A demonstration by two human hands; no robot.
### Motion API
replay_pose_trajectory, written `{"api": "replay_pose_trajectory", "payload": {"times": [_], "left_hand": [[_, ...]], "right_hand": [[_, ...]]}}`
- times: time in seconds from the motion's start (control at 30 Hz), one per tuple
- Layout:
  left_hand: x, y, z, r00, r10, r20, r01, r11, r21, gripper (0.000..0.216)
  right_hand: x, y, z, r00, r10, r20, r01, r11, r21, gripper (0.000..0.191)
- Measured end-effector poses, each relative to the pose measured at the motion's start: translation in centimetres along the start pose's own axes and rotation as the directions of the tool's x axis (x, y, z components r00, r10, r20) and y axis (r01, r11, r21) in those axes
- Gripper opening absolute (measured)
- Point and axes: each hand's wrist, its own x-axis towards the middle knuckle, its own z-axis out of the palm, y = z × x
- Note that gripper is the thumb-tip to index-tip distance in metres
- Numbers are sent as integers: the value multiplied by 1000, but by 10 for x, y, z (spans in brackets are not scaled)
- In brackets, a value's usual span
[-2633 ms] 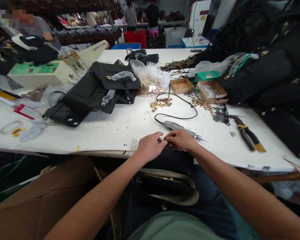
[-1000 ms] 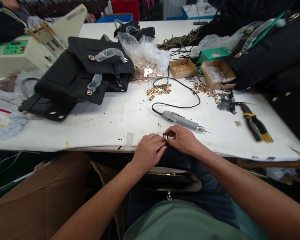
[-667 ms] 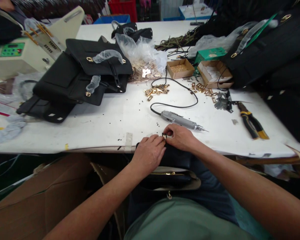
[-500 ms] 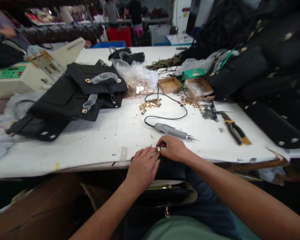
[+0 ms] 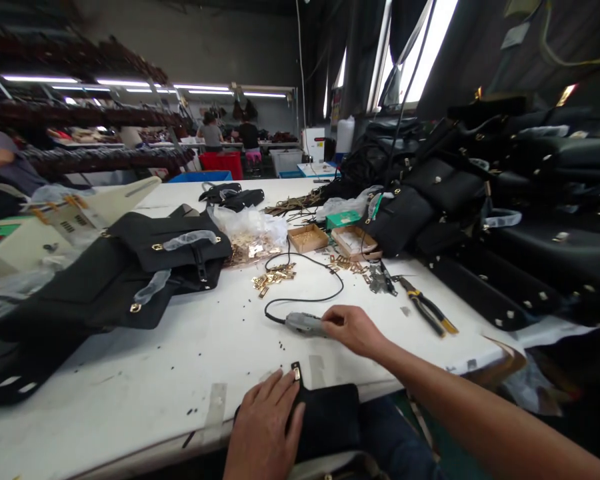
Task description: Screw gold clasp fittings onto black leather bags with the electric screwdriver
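Observation:
My left hand (image 5: 267, 423) lies with its fingers stretched out on a black bag piece at the table's front edge. By its fingertips a narrow black tab ends in a small gold metal fitting (image 5: 297, 375). The black bag (image 5: 330, 413) hangs from the table edge toward my lap. Farther forward, my right hand (image 5: 353, 328) has its fingers closed at the front end of a grey electric screwdriver (image 5: 303, 323), which lies on the table. The hand hides the screwdriver's tip.
Pliers (image 5: 425, 310) lie to the right. Behind the screwdriver's cord are loose gold fittings (image 5: 275, 275) and small cardboard boxes (image 5: 307, 238). Black bags (image 5: 170, 247) cover the left side, and more are piled (image 5: 480, 220) on the right. People are in the background.
My right hand has left the gold fitting and moved forward to the screwdriver. My left hand stays by the tab. The camera view has tilted up and turned right.

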Motion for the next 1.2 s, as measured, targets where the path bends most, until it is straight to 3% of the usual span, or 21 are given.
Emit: {"api": "replay_pose_trajectory", "payload": {"times": [0.2, 0.33, 0.43, 0.6, 0.9, 1.2], "left_hand": [[3, -8, 3, 996, 68, -55, -67, 998, 15, 30], [3, -14, 7, 990, 122, -69, -120, 992, 43, 26], [4, -17, 7, 987, 152, -56, -148, 987, 64, 25], [9, -14, 2, 993, 118, -24, -116, 991, 62, 25], [9, -7, -2, 999, 3, -47, -6, 999, -49, 24], [10, -6, -4, 1000, 22, 10, -22, 999, -30, 26]], "right_hand": [[87, 60, -60, 986, 115, -118, -148, 932, -330, 26], [144, 83, -65, 989, 131, -73, -149, 873, -465, 35], [167, 90, -61, 993, 118, 19, -89, 836, -541, 35], [176, 92, -61, 988, 113, 106, -24, 785, -618, 27], [176, 78, -61, 981, 164, 98, -52, 724, -688, 21], [179, 74, -63, 972, 219, 88, -103, 730, -676, 21]]}}
